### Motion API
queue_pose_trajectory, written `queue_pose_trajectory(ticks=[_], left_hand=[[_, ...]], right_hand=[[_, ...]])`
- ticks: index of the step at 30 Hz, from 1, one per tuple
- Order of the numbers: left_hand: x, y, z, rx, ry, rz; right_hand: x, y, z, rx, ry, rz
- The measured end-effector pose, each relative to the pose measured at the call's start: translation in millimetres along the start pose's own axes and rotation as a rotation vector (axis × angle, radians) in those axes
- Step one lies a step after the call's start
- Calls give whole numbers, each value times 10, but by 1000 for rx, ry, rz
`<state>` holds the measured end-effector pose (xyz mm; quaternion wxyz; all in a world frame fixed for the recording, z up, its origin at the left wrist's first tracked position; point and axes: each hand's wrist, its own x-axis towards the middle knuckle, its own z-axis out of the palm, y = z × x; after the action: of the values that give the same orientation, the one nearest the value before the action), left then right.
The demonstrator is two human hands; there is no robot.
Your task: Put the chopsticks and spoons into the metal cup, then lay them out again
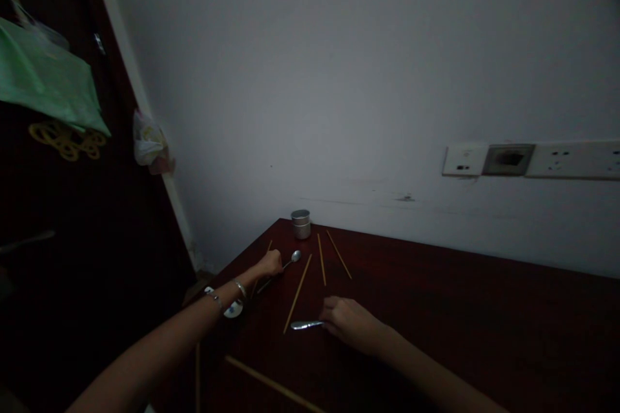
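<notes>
Left hand (270,262) closed on the handle of a spoon (296,256), bowl angled up and right, near the metal cup (301,227) at the back of the dark red surface (436,300). Right hand (346,321) grips a silver utensil (306,324); gripped end hidden by fingers. Thin stick (298,293) slants between the hands; two further sticks (321,259) lie beyond. White piece with blue marks (234,310) below left wrist.

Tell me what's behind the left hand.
A spoon: its bowl and handle end show on either side of the left hand, the handle's middle covered. A thin stick also runs behind, partly hidden; the exact grip can't be seen.
</notes>
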<state>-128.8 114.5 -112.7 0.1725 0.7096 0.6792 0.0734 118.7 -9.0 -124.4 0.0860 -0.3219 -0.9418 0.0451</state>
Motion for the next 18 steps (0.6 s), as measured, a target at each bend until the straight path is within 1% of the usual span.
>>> queue_pose_trajectory(ticks=[7,11,15,18], left_hand=[[58,-96,32,42,7,39],[16,-125,15,19,13,40],[-40,-142,-69,-25,15,24],[-85,-155,-176,-78,52,23]], right_hand=[[40,-14,73,187,26,39],[56,-12,100,284,31,107],[87,-37,113,369,31,149],[105,-56,120,439,16,170]])
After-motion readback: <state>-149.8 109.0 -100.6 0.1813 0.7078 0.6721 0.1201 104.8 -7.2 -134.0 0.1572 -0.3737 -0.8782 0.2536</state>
